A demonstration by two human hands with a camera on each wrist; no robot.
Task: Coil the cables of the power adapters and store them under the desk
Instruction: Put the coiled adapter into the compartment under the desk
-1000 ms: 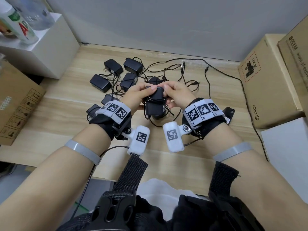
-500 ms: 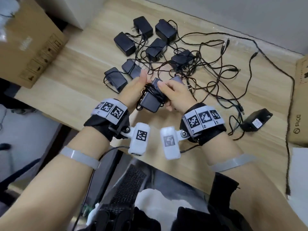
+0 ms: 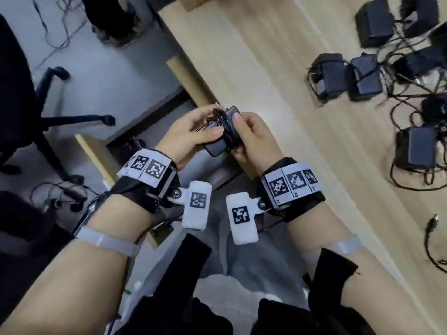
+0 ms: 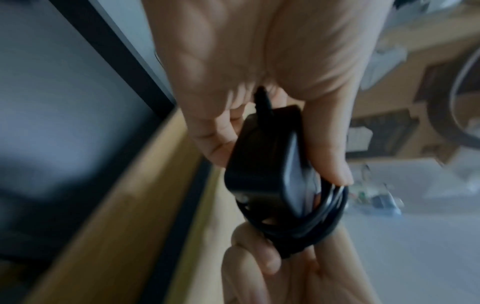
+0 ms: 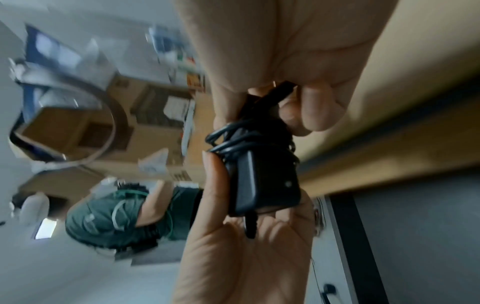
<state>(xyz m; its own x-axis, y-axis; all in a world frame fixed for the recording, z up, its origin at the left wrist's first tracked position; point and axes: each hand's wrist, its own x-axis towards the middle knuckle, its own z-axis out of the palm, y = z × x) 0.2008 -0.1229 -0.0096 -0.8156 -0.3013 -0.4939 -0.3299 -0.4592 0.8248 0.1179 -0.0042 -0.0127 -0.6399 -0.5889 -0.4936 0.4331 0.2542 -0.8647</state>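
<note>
Black power adapter [image 3: 221, 136] with its cable [image 3: 226, 130] wound around the body, held in the air between both hands, over the near edge of the tabletop [image 3: 278, 76] and in front of the person's lap. Left hand [image 3: 191, 134] grips the adapter's lower end, thumb on the top face, fingers curled underneath; the cable's strain relief pokes into the palm in the left wrist view. Right hand [image 3: 254, 139] grips the upper end where the coils sit, thumb pressed on the wraps, fingers curled round behind. Both grips clamped on the same adapter, hands nearly touching. Metal plug prongs stick out at the far end, blurred.

Right wrist view: coil loops [image 5: 233, 135] bunched at one end of the adapter body [image 5: 267, 185], right fingers [image 5: 314, 111] pinching a cable end.

On the tabletop, well apart to the right: a cluster of other black adapters [image 3: 338, 76] with loose tangled cables [image 3: 411, 97], one more adapter [image 3: 420, 148] nearer the right edge, a loose barrel plug [image 3: 433, 224]. Left of the tabletop: grey floor, office chair base [image 3: 60, 122]. Wrist bands with printed markers on both wrists.
</note>
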